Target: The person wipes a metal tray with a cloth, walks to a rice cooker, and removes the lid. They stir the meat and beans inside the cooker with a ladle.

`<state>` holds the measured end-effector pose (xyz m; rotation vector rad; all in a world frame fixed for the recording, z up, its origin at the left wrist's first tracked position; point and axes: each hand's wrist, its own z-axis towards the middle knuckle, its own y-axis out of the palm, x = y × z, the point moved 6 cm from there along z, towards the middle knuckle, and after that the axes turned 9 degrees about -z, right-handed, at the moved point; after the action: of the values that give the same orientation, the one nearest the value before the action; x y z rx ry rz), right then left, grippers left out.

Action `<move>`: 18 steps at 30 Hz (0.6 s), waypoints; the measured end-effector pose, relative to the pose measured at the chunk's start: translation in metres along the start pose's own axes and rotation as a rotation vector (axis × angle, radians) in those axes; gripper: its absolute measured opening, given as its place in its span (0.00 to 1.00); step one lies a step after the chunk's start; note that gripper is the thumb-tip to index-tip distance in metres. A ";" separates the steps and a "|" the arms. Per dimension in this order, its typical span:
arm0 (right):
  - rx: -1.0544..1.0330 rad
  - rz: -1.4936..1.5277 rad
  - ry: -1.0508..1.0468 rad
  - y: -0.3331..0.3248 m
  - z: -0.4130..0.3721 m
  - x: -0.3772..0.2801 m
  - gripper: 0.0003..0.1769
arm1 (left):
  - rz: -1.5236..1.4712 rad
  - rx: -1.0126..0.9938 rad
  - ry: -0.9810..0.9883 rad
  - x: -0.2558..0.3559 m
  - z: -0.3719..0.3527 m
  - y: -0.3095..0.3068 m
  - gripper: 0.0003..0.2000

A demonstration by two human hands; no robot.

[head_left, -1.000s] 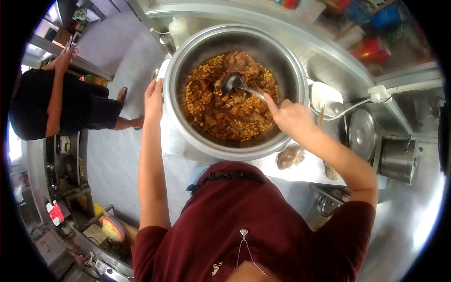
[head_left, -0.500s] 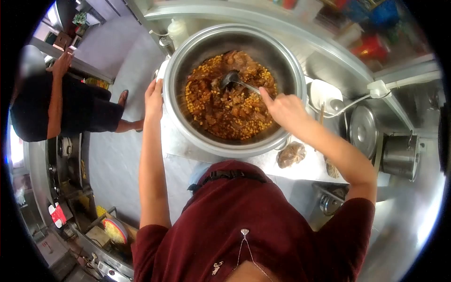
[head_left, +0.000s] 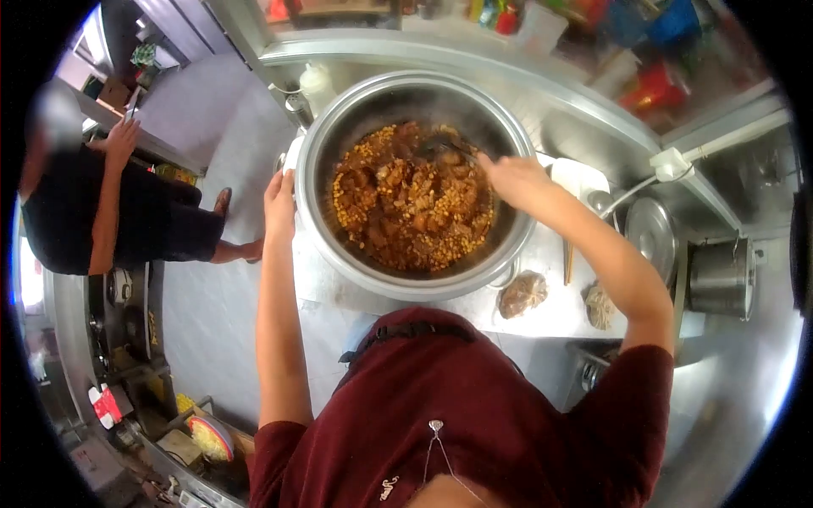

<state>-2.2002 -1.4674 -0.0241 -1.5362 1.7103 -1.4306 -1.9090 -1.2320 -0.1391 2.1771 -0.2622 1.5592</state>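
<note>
A large round metal pot (head_left: 415,289) stands on the counter in front of me, holding a brown stew (head_left: 398,199) of meat chunks and yellow beans or kernels. My right hand (head_left: 515,180) is closed around the handle of a ladle (head_left: 458,151). The ladle's dark bowl lies at the far right part of the stew, partly sunk in it. At the pot's left side, my left hand (head_left: 279,203) grips the pot near its rim; its fingertips are partly hidden.
A white squeeze bottle (head_left: 317,82) stands behind the pot. Two tied bags of food (head_left: 522,295) and chopsticks (head_left: 568,262) lie on the right, near a metal lid (head_left: 652,233) and a steel stockpot (head_left: 721,278). Another person (head_left: 110,203) stands at the left.
The ladle has moved from the middle of the stew to the far right side, and my right hand has shifted with it. My left hand stays at the pot's side.
</note>
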 end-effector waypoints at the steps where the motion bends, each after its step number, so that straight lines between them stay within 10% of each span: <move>1: -0.053 0.012 -0.004 -0.001 -0.008 0.003 0.26 | -0.002 0.034 0.010 0.001 -0.001 0.000 0.21; 7: 0.085 0.256 0.028 -0.024 -0.020 0.025 0.22 | -0.014 -0.013 0.019 0.002 -0.004 0.003 0.21; 10: -0.213 0.676 0.240 -0.016 0.006 0.010 0.22 | 0.016 -0.003 0.005 -0.001 0.000 -0.001 0.21; 18: -0.232 0.836 -0.079 -0.026 0.042 -0.079 0.24 | -0.034 -0.015 0.016 -0.003 0.000 0.000 0.22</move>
<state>-2.1300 -1.4082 -0.0414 -0.7625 2.1422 -0.7457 -1.9098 -1.2323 -0.1416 2.1459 -0.2307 1.5501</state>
